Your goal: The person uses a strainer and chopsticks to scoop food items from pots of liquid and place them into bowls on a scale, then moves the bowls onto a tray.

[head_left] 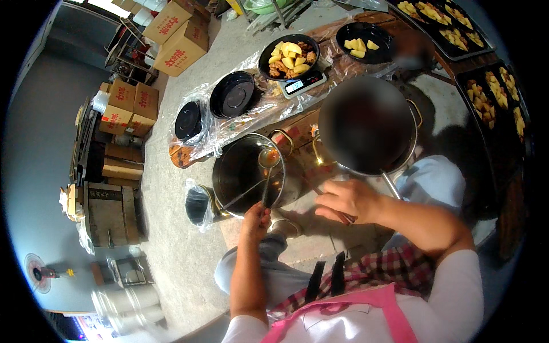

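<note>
My left hand [256, 221] grips the handle of a metal ladle [269, 157], whose bowl holds reddish liquid inside a deep metal pot [218, 180]. Another thin utensil crosses that pot. My right hand [349, 201] is closed around dark, slender sticks, perhaps chopsticks, just below a second large pot [415, 145] whose contents are blurred. Beyond the pots, a black bowl [262, 70] of meat and potato chunks rests on a digital scale [296, 87]. A black bowl [343, 32] with several potato pieces stands to its right.
Empty black bowls [232, 95] sit on the plastic-covered wooden bench [257, 124]. At the right are black trays [461, 77] holding food portions. A lined bin [196, 206] stands left of the near pot. Cardboard boxes [182, 47] are stacked at the upper left.
</note>
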A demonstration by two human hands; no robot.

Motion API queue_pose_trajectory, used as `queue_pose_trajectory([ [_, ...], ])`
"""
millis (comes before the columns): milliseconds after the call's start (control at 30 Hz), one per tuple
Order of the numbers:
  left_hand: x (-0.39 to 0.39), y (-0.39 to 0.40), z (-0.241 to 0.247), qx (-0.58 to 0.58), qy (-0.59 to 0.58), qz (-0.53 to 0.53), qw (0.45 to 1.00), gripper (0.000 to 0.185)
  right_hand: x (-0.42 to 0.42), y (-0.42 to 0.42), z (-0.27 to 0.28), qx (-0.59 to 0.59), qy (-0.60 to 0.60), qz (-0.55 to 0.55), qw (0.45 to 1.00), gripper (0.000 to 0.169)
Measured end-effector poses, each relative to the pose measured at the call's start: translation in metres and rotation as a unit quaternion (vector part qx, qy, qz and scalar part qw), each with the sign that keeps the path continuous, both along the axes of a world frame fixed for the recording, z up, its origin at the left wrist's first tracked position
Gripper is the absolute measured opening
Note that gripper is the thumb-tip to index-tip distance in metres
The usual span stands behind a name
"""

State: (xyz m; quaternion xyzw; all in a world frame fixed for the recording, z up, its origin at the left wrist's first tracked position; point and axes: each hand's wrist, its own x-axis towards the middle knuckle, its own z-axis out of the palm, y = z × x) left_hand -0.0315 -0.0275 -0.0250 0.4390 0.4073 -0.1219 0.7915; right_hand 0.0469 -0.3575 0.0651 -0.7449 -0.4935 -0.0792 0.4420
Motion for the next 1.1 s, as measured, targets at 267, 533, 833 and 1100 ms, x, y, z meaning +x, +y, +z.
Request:
queue_pose_trajectory([
  [267,-0.002,0.004,-0.009,0.009,-0.008,-0.014,1.0,0.01,0.001,0.0,0.004,0.008,-0.009,0.006,1.0,0.017],
  [533,0.001,-0.004,-0.001,0.003,0.001,-0.016,1.0,0.01,0.001,-0.002,0.005,0.004,-0.002,-0.003,1.0,0.018],
  [833,-0.002,-0.008,-0.003,-0.031,-0.009,0.01,0.999,0.01,0.002,-0.005,0.004,0.003,-0.001,-0.005,1.0,0.018],
  [1100,-0.026,0.003,-0.016,-0.063,-0.047,0.019,0.997,0.012,0.003,-0.011,0.01,0.037,-0.013,-0.016,0.999,0.017],
])
